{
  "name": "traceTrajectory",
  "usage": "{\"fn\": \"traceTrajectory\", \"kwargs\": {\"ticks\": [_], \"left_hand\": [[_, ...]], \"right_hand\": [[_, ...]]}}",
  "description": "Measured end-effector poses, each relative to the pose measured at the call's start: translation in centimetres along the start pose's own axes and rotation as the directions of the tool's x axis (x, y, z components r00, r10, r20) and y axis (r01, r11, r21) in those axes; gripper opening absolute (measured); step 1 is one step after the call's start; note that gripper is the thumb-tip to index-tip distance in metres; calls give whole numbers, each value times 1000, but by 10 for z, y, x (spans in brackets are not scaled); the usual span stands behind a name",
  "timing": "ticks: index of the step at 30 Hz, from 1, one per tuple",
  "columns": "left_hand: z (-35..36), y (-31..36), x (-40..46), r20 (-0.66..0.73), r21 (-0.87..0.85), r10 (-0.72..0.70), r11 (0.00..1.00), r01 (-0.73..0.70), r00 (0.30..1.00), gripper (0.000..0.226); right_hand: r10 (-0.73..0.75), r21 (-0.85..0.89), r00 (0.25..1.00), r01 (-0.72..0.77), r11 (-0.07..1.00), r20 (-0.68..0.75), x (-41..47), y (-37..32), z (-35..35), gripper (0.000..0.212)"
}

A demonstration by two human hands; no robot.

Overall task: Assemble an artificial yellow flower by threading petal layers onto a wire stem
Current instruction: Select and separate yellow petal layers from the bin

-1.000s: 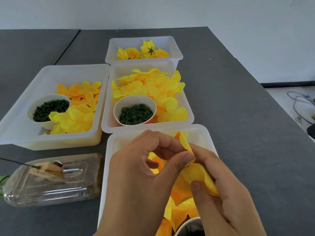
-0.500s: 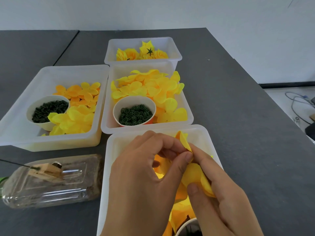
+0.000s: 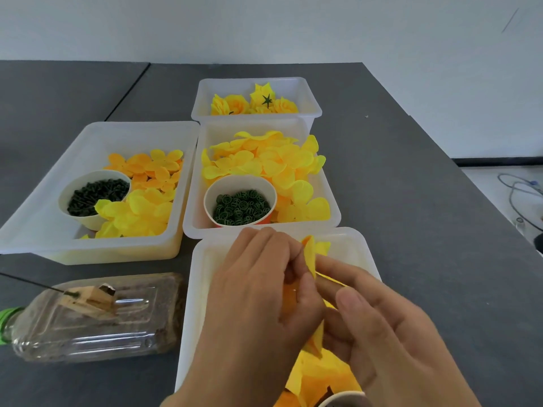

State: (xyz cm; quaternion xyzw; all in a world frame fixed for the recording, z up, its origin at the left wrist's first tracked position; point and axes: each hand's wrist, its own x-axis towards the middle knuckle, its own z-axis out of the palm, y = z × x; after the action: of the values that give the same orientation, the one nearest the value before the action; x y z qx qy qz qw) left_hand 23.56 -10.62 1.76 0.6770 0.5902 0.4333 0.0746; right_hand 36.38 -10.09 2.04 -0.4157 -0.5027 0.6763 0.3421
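**Petal layer pinched over nearest tray**

While both hands crowd the nearest tray (image 3: 202,289) at 6 o'clock, left hand (image 3: 252,304) and right hand (image 3: 390,330) pinch one yellow petal layer (image 3: 309,254), fingers clamped. Clear bottle (image 3: 88,318) at 9 o'clock; wire stem (image 3: 26,282) clipped there.

Thin yellow fabric petal layer (image 3: 309,254), folded and standing on edge, pinched between both hands above nearest translucent white plastic tub (image 3: 202,259) holding more loose yellow-orange petals (image 3: 320,374); thin dark wire stem (image 3: 26,282) clipped far left.
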Motion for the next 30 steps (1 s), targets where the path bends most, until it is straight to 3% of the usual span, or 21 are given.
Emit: {"fn": "traceTrajectory", "kwargs": {"ticks": [3,7,10,15,23,25,27,28,30], "left_hand": [[2,0,-2,64,34,86,996,-88,994,8],[3,-2,-5,121,16,89,996,-91,989,10],[-1,-6,-9,137,-81,-4,997,15,991,6],[-8,-10,-10,172,-157,-57,984,84,984,8],[-10,-9,-13,218,-103,-39,993,63,975,12],[-9,-7,-15,210,-134,-81,985,111,974,12],[-7,-5,-17,193,-173,-130,971,164,973,10],[-7,-5,-17,179,-190,-156,963,190,971,10],[-8,-6,-18,141,-214,-200,950,227,970,9]], "right_hand": [[-14,-1,999,14,1000,-30,6,-5,-12,9],[-44,-12,992,42,999,-115,10,-6,-11,34],[-142,-96,983,131,987,-117,11,-1,-11,31],[-138,-95,989,143,985,57,11,2,-15,30],[-275,-195,955,293,936,115,10,4,-23,24],[-328,-353,941,336,873,83,9,8,-21,21],[-439,-622,898,362,694,33,6,13,-19,18],[-493,-728,870,341,595,4,5,14,-18,19],[-561,-807,823,268,527,-93,2,12,-19,21]]}}
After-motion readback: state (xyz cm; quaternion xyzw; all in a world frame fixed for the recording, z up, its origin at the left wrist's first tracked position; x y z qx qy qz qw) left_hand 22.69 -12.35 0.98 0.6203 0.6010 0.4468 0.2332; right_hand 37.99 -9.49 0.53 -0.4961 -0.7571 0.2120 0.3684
